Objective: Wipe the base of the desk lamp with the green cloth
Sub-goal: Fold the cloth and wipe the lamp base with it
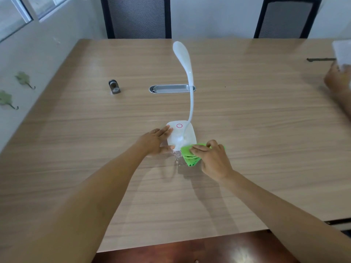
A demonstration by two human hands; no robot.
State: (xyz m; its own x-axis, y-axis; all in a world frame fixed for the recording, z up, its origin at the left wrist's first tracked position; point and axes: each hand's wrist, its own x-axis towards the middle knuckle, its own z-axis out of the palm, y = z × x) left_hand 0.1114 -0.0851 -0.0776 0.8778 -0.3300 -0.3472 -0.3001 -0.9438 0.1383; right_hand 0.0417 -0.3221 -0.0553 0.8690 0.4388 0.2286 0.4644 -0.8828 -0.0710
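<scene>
Where fingers (199, 148) cover it, green cloth (190, 158) half hidden.

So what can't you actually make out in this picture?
- Head view: the near right corner of the lamp base is covered by the cloth.
- Much of the cloth lies under the right hand.
- The white thing at the right edge is cut off by the frame.
- The small metal thing: too small to identify.

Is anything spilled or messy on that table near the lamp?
Yes. A patch of pale specks, crumbs or droplets, lies on the table at the near edge of the lamp base, beside the green cloth under the right hand. The left hand rests against the base.
</scene>
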